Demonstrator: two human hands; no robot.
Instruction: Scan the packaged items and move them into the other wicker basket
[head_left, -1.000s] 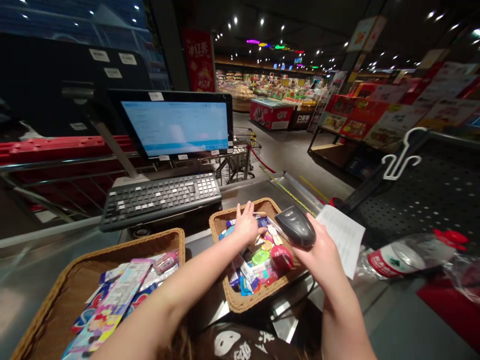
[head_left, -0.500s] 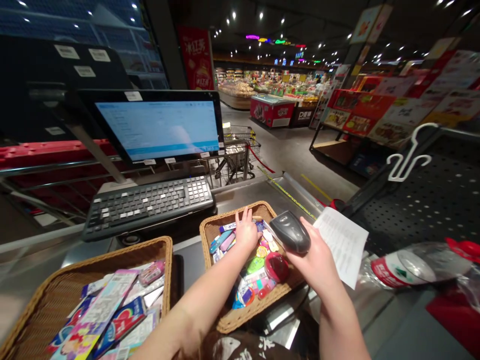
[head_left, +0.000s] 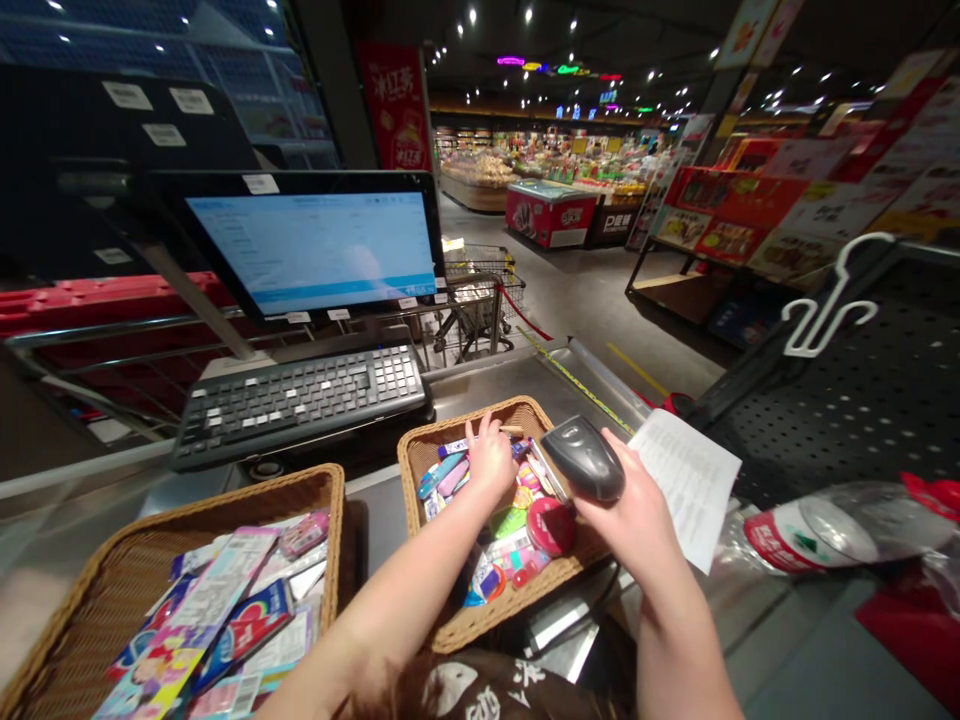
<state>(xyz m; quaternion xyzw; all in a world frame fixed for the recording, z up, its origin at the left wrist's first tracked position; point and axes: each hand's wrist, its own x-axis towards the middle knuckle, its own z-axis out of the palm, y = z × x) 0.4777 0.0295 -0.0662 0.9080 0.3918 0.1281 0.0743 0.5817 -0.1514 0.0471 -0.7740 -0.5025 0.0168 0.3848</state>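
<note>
My left hand [head_left: 491,462] reaches into the middle wicker basket [head_left: 411,475], its fingers apart and slightly bent over small packaged goods. Beside it lie a long blue pack [head_left: 455,447] and several bright wrapped items. Gripped in my right hand [head_left: 637,515] is a black handheld barcode scanner [head_left: 585,460], held above the basket's right side with its head toward the left hand. A round red-lidded container [head_left: 551,527] lies in the basket below the scanner. My left fingertips are partly hidden among the goods.
Another wicker basket [head_left: 337,530] with flat packets stands at left. Behind are a keyboard [head_left: 304,400] and a lit monitor [head_left: 315,250]. To the right lie a printed sheet [head_left: 686,485] and a large plastic bottle [head_left: 814,530]. A white hanger [head_left: 829,310] hangs on a black perforated panel.
The fingers of my left hand have bent a little more over the goods. My right hand still holds the scanner in nearly the same place. The view has shifted slightly.
</note>
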